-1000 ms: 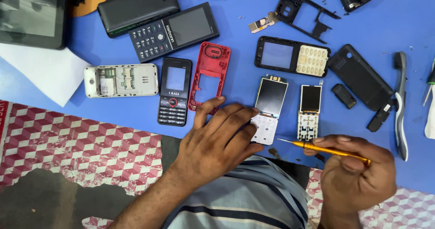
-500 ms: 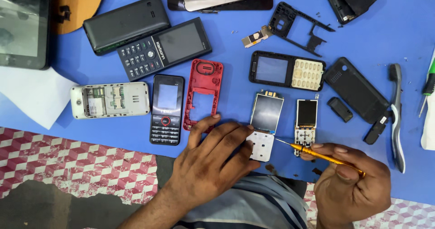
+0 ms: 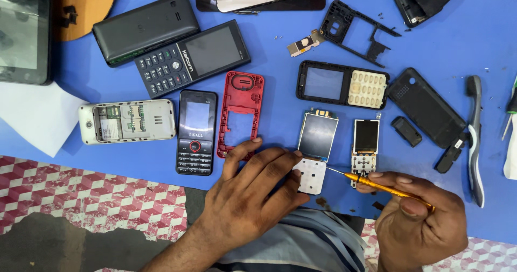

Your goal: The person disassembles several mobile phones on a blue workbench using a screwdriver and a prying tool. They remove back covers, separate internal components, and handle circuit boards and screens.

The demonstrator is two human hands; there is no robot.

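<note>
Fingers (image 3: 280, 161) of the left hand (image 3: 250, 196) press flat on the bare phone board with grey screen (image 3: 315, 148) on the blue worktop (image 3: 280, 100), while right hand (image 3: 423, 218) fingers pinch a slim orange screwdriver (image 3: 377, 185), tip touching it.

On the blue tabletop (image 3: 280, 46), the bare phone board with a screen and white keypad sheet (image 3: 315, 151) lies at the near middle, under the fingertips of the left hand (image 3: 245, 199). Just right of it lies a smaller bare board with a small screen (image 3: 365, 145). The thin orange-handled screwdriver (image 3: 385, 188), held in the right hand (image 3: 423, 223), points left between the two boards. Left of the larger board lies the red plastic phone frame (image 3: 240, 110), then the black keypad phone (image 3: 197, 132), then the white open-backed phone (image 3: 127, 121). Behind the boards lies the black front cover with pale keypad (image 3: 343, 85).
</note>
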